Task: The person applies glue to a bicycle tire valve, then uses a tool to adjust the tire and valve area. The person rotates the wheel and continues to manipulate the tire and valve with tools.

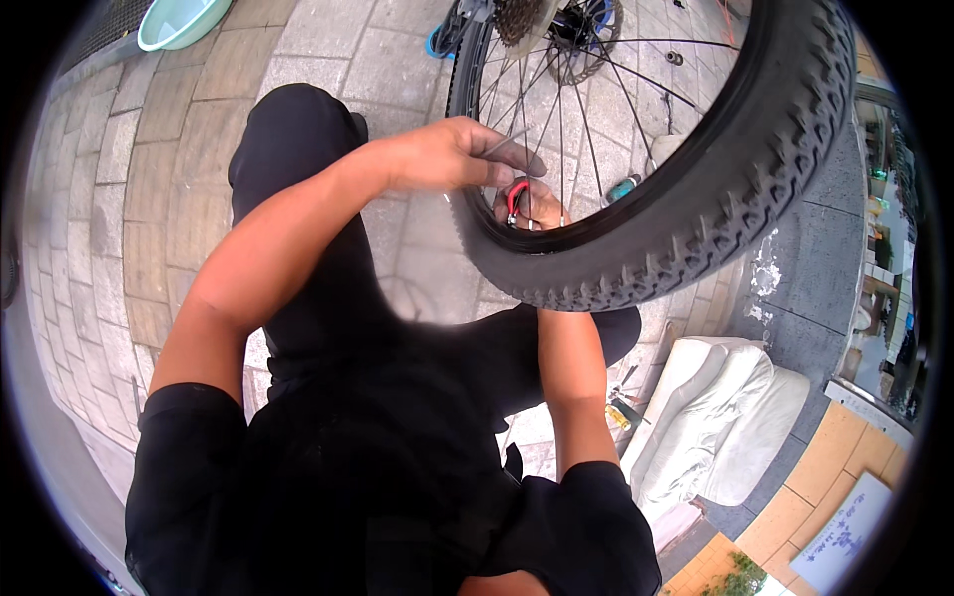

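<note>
A bicycle wheel with a knobby black tire (636, 263) stands in front of me at the upper right. My right forearm passes beneath the tire, and my right hand (542, 204) comes up inside the rim, partly hidden by it. Its curled fingers hold a small red spoke wrench (516, 196) at the foot of a spoke, against the black rim (586, 230). My left hand (457, 157) reaches over the wheel's near left side. Its fingers are stretched out among the spokes, with the thumb apart from them, close above the wrench.
The hub carries a cassette (517, 22) and a brake disc (586, 45). A teal bottle-like object (623, 188) lies on the paving beyond the spokes. A white cushioned seat (711, 417) stands at right, with a yellow-handled tool (618, 417) beside it. A pale green basin (184, 22) sits far left.
</note>
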`<state>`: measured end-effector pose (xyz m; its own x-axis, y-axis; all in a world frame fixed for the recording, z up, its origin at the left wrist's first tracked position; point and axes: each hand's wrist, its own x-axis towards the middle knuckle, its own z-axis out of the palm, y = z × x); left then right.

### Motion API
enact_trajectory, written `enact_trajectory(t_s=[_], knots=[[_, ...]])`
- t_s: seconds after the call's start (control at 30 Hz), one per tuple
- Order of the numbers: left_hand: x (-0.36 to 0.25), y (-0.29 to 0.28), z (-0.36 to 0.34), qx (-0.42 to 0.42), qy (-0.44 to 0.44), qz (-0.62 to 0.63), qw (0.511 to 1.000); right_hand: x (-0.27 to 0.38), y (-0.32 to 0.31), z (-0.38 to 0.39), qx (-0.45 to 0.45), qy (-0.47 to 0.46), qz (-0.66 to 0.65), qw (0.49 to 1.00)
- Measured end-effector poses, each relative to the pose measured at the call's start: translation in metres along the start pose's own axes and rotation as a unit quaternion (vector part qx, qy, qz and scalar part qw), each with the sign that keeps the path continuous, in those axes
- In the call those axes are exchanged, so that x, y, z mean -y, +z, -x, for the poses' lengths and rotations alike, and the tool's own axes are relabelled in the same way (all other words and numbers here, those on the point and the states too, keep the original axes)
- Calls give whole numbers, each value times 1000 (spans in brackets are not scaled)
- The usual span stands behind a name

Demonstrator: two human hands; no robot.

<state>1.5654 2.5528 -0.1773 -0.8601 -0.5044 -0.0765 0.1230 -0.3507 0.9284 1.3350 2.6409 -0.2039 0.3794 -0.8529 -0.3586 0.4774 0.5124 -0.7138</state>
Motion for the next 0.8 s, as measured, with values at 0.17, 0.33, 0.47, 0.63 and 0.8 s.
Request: enact_trajectory(t_s=[0.17, 0.33, 0.47, 0.63, 0.8], knots=[[10, 3, 5, 34, -22, -34, 999, 8, 22, 0, -12, 21, 3, 1000], [-13, 20, -4, 61, -91, 93, 990, 22, 37, 24, -50, -33, -43, 997], [-6, 6, 0, 11, -45, -2, 999, 11, 26, 16, 17, -1, -152, 988], [-13, 16, -3, -59, -37, -226, 972, -4, 9, 22, -74, -17, -25, 997], [28, 21, -20, -196, -65, -472, 857, -59, -21, 11, -138, -96, 56, 984]])
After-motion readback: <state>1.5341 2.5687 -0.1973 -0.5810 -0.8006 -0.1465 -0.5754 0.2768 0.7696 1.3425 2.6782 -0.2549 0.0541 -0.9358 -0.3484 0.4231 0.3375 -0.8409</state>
